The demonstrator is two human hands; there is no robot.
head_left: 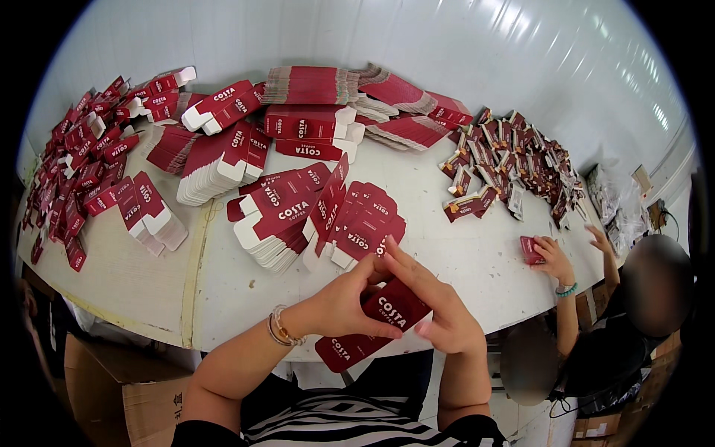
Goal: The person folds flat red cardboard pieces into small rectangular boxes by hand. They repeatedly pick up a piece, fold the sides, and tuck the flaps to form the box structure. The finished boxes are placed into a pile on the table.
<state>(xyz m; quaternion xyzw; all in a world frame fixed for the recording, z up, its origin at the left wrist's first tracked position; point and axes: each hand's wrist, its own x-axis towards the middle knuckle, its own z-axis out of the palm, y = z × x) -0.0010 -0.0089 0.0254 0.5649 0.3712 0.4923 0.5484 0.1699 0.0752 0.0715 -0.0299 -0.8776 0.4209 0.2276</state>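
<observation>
A dark red folding carton (398, 304), part opened out, is between my two hands just over the table's near edge. My left hand (344, 304) grips its left side, thumb across the front. At its upper right side, my right hand (445, 309) presses with fingers stretched toward the left fingertips; its fingers and thumb close round the carton's edge. A long panel of the carton hangs down toward my lap. Beyond my fingers lies a fanned stack of flat red cartons (365, 223), with another stack of flat cartons (279, 212) beside it on the left.
Folded red boxes (82, 167) are heaped at the far left. More bundled flat cartons (309, 86) line the wall. Small brown-and-white packets (514, 160) pile up at the right. A co-worker's hand (553, 261) holds a red box there. A cardboard box (153, 406) stands below, left.
</observation>
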